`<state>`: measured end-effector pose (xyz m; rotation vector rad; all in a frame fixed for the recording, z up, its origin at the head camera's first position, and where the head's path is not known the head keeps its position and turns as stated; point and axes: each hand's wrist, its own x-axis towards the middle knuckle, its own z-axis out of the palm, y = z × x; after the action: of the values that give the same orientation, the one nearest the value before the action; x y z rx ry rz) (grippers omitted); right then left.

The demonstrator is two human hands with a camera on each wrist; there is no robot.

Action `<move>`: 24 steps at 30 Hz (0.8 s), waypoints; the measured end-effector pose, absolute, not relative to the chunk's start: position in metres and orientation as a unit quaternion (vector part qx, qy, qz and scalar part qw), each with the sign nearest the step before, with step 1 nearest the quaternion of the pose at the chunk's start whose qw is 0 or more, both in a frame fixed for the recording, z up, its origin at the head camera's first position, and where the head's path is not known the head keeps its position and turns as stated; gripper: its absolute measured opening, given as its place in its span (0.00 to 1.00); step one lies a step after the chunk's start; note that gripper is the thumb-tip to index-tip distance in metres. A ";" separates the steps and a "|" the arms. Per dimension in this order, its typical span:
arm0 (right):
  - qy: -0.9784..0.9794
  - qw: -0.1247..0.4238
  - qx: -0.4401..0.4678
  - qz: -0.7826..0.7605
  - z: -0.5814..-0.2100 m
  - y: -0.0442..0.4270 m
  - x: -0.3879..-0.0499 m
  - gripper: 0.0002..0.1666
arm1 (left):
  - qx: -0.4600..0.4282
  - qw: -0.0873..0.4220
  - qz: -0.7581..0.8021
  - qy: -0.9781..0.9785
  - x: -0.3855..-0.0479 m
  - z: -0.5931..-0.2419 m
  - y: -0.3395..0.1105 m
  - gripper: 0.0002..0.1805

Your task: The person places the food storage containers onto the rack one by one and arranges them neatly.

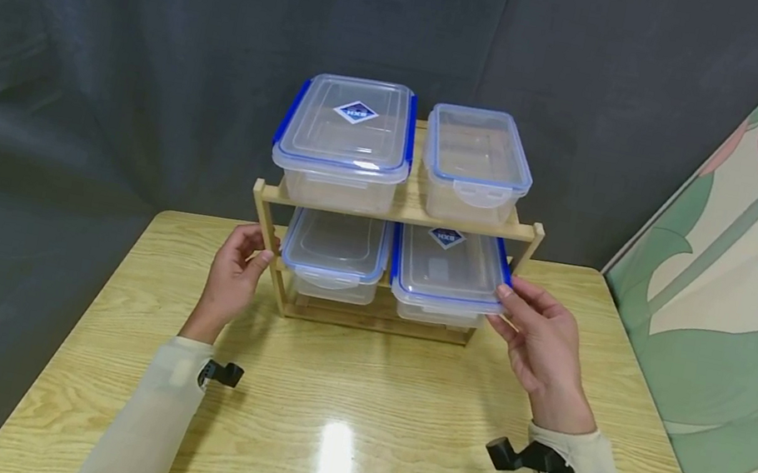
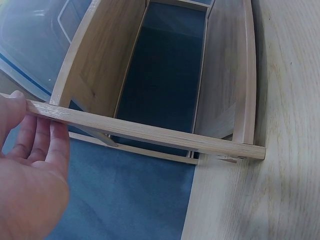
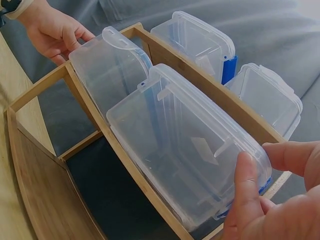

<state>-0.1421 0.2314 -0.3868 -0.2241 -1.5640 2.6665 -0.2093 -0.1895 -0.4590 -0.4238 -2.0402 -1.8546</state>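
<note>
A wooden two-tier rack [image 1: 407, 214] stands at the back of the table. On its left side, my left hand [image 1: 234, 279] holds the front upright, thumb on one face and fingers behind the wood [image 2: 135, 131]. My right hand [image 1: 546, 346] pinches the front right corner of a clear lidded food container [image 1: 452, 273] on the lower shelf. Blue clips and a diamond label mark this container. In the right wrist view, thumb and index finger meet its lid edge [image 3: 215, 120]. Left of it on the same shelf is another clear container [image 1: 337, 246] with a blue-edged lid.
Two more lidded containers sit on the top shelf: a larger one with blue clips [image 1: 347, 134] at left, a smaller one [image 1: 481, 153] at right. A dark curtain [image 1: 232, 33] hangs behind the wooden table [image 1: 288, 406]; a floral panel [image 1: 742, 292] stands at right.
</note>
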 end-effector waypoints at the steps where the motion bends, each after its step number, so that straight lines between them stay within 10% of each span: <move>1: -0.502 0.022 -0.070 0.862 -0.387 0.231 -0.142 0.12 | -0.149 0.175 -0.654 -0.720 -0.209 -0.459 -0.190 0.17; 24: -0.528 0.028 -0.058 0.847 -0.389 0.234 -0.145 0.11 | -0.141 0.170 -0.649 -0.728 -0.208 -0.458 -0.186 0.16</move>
<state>-0.1445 0.2337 -0.3887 -0.1799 -1.6308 2.6131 -0.2085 -0.1862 -0.4575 -0.4004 -2.0691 -1.8428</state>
